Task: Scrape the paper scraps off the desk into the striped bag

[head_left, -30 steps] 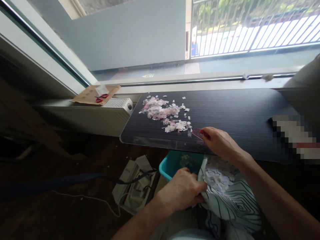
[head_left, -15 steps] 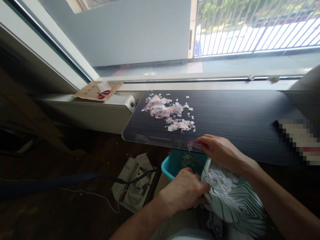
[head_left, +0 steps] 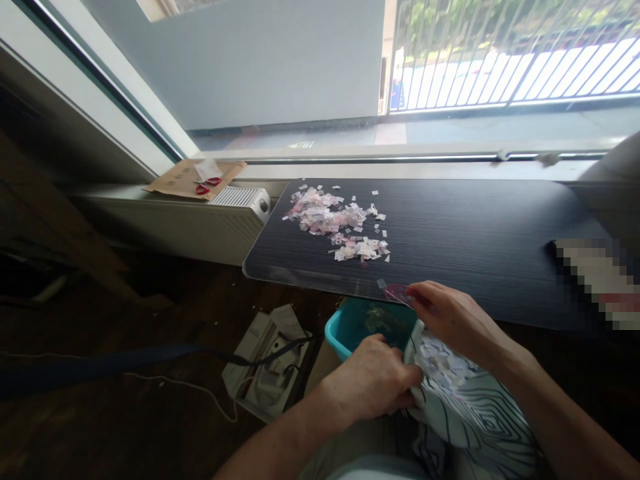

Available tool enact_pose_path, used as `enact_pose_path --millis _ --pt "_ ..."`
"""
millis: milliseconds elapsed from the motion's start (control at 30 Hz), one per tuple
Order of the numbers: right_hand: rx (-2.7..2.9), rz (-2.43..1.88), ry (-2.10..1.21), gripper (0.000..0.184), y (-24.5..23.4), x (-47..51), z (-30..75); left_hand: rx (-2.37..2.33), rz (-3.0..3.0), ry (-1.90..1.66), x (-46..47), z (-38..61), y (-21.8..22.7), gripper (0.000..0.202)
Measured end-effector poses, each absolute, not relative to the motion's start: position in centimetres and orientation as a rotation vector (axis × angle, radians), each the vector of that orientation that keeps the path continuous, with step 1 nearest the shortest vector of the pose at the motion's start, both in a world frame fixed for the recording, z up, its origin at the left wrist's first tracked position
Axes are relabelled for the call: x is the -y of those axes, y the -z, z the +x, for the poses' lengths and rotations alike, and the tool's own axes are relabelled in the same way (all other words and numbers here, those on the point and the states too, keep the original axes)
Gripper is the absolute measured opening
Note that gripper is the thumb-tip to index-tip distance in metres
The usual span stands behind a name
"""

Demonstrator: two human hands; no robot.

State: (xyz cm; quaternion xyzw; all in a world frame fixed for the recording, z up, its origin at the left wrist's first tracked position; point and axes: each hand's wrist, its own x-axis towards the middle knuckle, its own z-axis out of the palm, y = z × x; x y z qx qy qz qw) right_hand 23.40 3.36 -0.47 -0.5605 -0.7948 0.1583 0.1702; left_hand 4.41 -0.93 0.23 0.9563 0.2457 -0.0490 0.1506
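My right hand (head_left: 455,317) is closed, pinching a pinkish see-through plastic piece (head_left: 397,294) at the front edge of the dark table (head_left: 465,233). A small pale scrap (head_left: 381,283) is at the tip of that piece; whether they touch I cannot tell. My left hand (head_left: 373,377) grips the edge of a pale green cloth (head_left: 490,407) with dark lines. Several white paper scraps (head_left: 443,360) lie in the cloth's hollow. Left of it is a teal bin (head_left: 337,333) with some scraps inside. A heap of white and pink scraps (head_left: 325,213) lies on the table's left part.
Red-handled scissors (head_left: 209,185) lie on a brown envelope (head_left: 175,179) at the window sill, by a white radiator (head_left: 240,198). An open box (head_left: 270,367) with a strap across it stands on the floor. A blurred-out object (head_left: 595,277) lies at the table's right.
My right hand has moved slightly right and down, drawing the pink plastic piece along the table edge. A small scrap now shows apart at its left. My left hand stays on the cloth.
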Motion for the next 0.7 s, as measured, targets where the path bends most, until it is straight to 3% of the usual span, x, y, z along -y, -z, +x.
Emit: enact_pose_path --millis 700 --pt "2.323 -1.547 -0.479 0.023 0.0 -3.5 22.8 -0.739 2.74 0.132 1.2 4.0 -0.1 0.02"
